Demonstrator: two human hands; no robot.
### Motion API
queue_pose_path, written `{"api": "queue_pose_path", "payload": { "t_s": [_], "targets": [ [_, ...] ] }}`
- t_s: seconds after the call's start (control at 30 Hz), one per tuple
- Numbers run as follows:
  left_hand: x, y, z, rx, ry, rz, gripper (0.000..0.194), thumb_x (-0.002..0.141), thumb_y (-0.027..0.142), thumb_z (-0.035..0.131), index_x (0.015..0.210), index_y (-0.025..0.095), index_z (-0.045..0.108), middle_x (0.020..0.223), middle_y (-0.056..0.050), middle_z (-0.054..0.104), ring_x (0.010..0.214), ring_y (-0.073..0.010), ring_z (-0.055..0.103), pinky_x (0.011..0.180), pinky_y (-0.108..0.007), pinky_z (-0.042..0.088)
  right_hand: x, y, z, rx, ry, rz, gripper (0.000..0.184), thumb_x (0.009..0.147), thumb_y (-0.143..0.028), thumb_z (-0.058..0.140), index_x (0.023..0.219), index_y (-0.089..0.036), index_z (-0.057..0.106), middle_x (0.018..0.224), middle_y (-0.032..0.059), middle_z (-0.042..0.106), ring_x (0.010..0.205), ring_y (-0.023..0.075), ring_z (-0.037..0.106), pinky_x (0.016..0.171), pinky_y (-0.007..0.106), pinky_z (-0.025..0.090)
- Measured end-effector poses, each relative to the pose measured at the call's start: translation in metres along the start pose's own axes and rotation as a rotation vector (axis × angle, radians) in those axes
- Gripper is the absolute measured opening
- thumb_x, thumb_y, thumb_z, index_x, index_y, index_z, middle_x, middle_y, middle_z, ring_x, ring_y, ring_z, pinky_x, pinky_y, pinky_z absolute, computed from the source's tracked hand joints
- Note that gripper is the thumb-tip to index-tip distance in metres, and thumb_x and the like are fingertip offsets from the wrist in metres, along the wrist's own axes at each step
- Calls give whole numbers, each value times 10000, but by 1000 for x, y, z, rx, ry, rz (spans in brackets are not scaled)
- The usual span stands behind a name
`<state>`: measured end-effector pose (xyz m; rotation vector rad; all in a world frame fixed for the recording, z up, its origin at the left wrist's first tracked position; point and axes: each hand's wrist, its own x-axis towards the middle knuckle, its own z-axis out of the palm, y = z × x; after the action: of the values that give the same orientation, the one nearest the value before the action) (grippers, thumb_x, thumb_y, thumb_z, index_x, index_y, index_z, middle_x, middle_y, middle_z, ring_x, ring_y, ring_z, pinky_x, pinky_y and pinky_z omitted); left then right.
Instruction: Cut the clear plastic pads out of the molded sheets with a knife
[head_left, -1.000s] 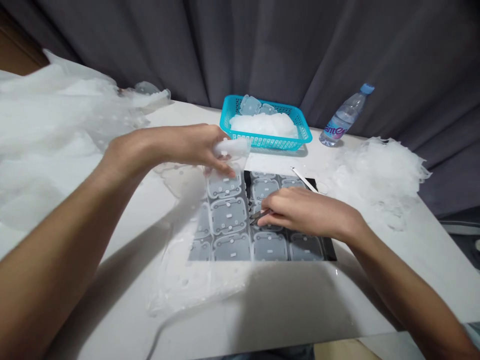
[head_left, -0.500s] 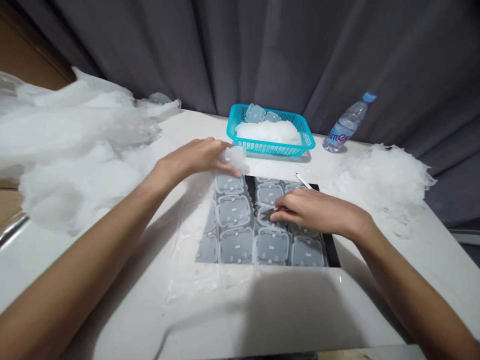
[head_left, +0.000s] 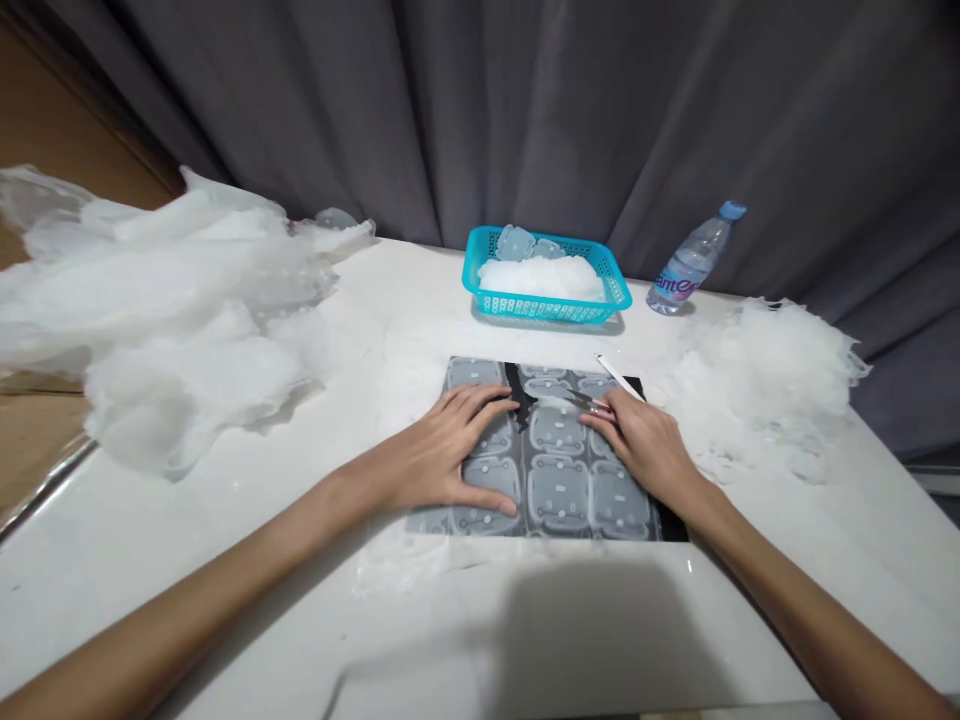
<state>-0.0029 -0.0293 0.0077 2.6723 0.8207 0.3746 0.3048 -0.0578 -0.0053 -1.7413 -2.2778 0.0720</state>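
A translucent plastic sheet (head_left: 559, 490) of moulded rounded-square pieces lies flat over a black mat (head_left: 670, 523) on the white table. My left hand (head_left: 450, 450) is pressed flat on the sheet's left half, fingers spread. On the sheet's right half rests my right hand (head_left: 645, 445), holding a small pair of scissors (head_left: 587, 401) whose tips point left toward a cut gap in the sheet. A thin white stick (head_left: 616, 373) lies at the mat's far right corner.
A turquoise basket (head_left: 544, 302) holding cut translucent pieces stands behind the mat. A water bottle (head_left: 688, 260) stands to its right. Heaps of white plastic film lie at the left (head_left: 150, 310) and at the right (head_left: 757, 375). A dark curtain hangs behind.
My left hand let go of the lifted edge of the sheet and came down flat on it. My right hand with the scissors shifted slightly toward the far right.
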Motion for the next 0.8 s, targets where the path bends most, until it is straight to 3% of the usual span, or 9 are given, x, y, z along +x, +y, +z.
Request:
{"api": "queue_pose_path", "payload": {
  "t_s": [0.17, 0.33, 0.4, 0.5, 0.63, 0.7, 0.8],
  "targets": [
    [21, -11, -3, 56, 58, -5, 982, 799, 804, 632, 1500, 155, 402, 1552, -238, 446, 1427, -437, 421, 1144, -642, 394, 36, 25, -1, -219, 75, -186, 323, 1067, -444, 479, 1002, -151, 597, 938, 114, 713, 842, 254, 687, 691, 311, 393],
    [19, 14, -6, 107, 68, 60, 498, 995, 603, 531, 1255, 182, 580, 1306, -140, 643, 1228, -337, 585, 1063, -538, 466, 38, 24, -3, -352, 144, -185, 385, 1089, -426, 402, 1099, -113, 627, 991, 132, 673, 892, 263, 660, 729, 319, 412],
    [11, 27, -3, 78, 29, 86, 532, 962, 646, 555, 1200, 173, 598, 1262, -143, 656, 1175, -332, 615, 1019, -515, 500, 33, 19, -4, -347, 172, -165, 435, 1093, -445, 371, 1144, -98, 628, 1000, 143, 663, 901, 267, 650, 731, 321, 424],
    [0, 41, 3, 128, 35, 105, 583, 921, 673, 600, 1196, 159, 599, 1365, -190, 617, 1284, -395, 565, 1020, -546, 503, 26, 11, -12, -288, 200, -126, 460, 1099, -442, 339, 1168, -99, 639, 984, 147, 655, 881, 264, 635, 727, 324, 437],
    [-7, 48, 10, 226, 70, 198, 352, 1014, 492, 552, 1122, 168, 638, 1327, -148, 681, 1302, -360, 581, 1055, -504, 501, -3, -11, -33, 12, 152, -116, 413, 1091, -438, 380, 1181, -144, 656, 1014, 137, 676, 886, 251, 639, 756, 328, 457],
    [-8, 48, 13, 252, 86, 245, 291, 1030, 421, 543, 1118, 167, 653, 1272, -125, 713, 1232, -325, 634, 1041, -465, 513, -33, -30, -42, 307, -12, -61, 364, 1068, -450, 449, 1226, -186, 642, 1071, 118, 684, 916, 246, 641, 782, 329, 471],
    [-9, 49, 12, 292, 117, 276, 229, 1021, 374, 571, 1085, 176, 665, 1158, -110, 737, 1118, -295, 683, 1008, -441, 521, -85, -64, -46, 763, -243, 322, 365, 1021, -550, 502, 1050, -229, 672, 789, 25, 624, 683, 178, 557, 610, 273, 423]
  ]
}}
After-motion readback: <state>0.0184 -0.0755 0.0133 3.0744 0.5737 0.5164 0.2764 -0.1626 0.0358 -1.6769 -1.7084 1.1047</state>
